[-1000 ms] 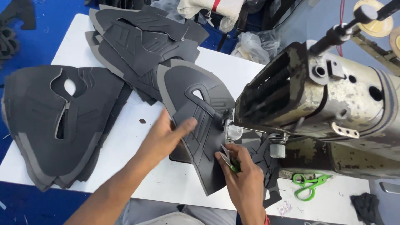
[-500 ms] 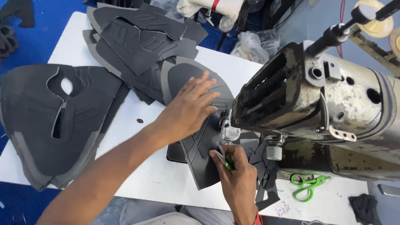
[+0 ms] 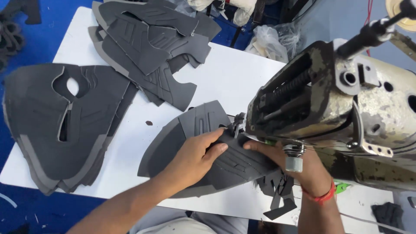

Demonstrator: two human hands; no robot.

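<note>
Under the sewing machine's [image 3: 342,108] head, the left hand [image 3: 193,158] lies curled on a dark grey panel [image 3: 203,147], fingers pressed together on its top face and thumb tucked toward the edge, pinning it flat to the table [image 3: 225,78]. The right hand [image 3: 294,162] sits just beside it on the same panel, partly hidden below the machine; whether its fingers pinch the panel or only rest on it I cannot tell. Both hands flank the needle area, which looks like a way to keep the piece steady and flat there. A red band [image 3: 323,197] circles the right wrist.

That panel is a matte, foam-like sheet, shield-shaped, with embossed ridges and a lighter grey border. To the left lies a stack [image 3: 56,125] of like pieces with teardrop cut-outs; another pile [image 3: 151,47] fans out at the table's far side. Small offcuts [image 3: 277,195] hang near the front edge. Worn, chipped metal covers the machine body.
</note>
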